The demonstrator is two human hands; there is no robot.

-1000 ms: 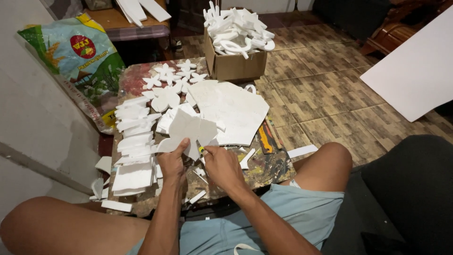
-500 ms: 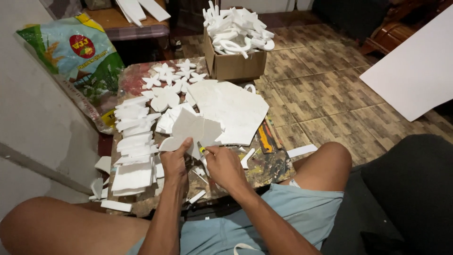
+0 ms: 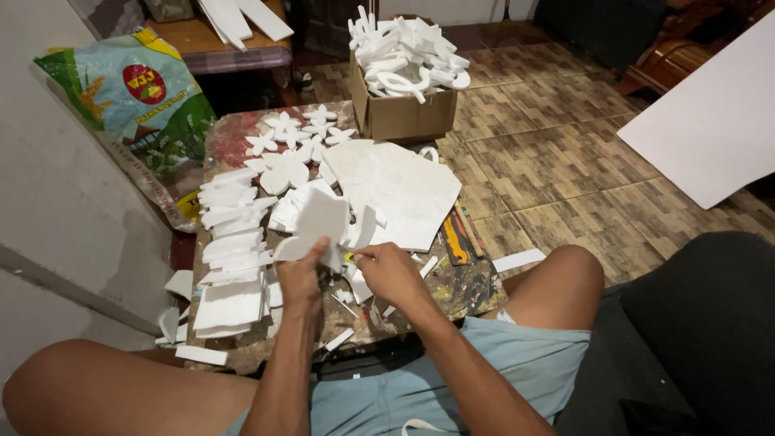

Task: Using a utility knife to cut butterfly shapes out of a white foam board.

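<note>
My left hand (image 3: 300,273) grips a white foam piece (image 3: 316,224) and holds it up above a low, paint-stained table (image 3: 472,287). My right hand (image 3: 387,270) is closed on a small cutter with a yellow-green end, its tip at the lower right edge of that foam piece. A curved foam strip (image 3: 363,228) hangs off the piece beside the cutter. Under both hands lie several small foam scraps.
Stacked foam strips (image 3: 230,242) lie at the table's left, flower-shaped cutouts (image 3: 295,137) at the back, a large foam sheet (image 3: 404,190) in the middle. A cardboard box (image 3: 404,113) of foam shapes stands behind. A white board (image 3: 710,121) lies on the tiled floor, right.
The foam piece has turned in my left hand and its right edge now shows a loose curved strip. Both hands stay in nearly the same place.
</note>
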